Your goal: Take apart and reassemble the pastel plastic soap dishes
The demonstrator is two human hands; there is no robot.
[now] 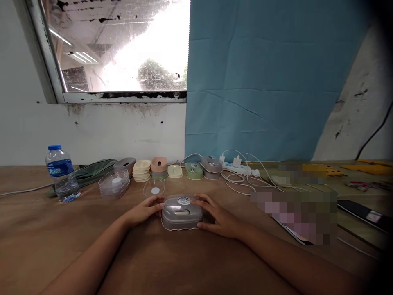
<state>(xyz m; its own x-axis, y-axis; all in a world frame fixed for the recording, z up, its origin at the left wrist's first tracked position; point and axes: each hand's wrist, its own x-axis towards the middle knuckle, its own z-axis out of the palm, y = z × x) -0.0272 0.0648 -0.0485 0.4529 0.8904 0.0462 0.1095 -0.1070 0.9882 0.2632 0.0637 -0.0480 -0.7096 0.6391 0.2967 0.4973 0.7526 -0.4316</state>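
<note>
A grey oval plastic box (182, 223) with a see-through lid sits on the brown table in front of me. A round white label is on the lid, and a slot shows through below it. My left hand (146, 211) grips the box's left end, some of its fingers hidden behind that end. At the right end, my right hand (219, 217) holds the box with its fingers on the lid's edge and its thumb low on the near side. The box rests between both hands.
Clear lids (114, 184) are stacked at back left, near a water bottle (60, 174). A single clear lid (153, 187) lies behind my left hand. Cream pieces (142, 171), a peach box (159, 164), a green box (194, 171) and stacked grey boxes (211, 167) line the back. Right: power strip (242, 169), cables.
</note>
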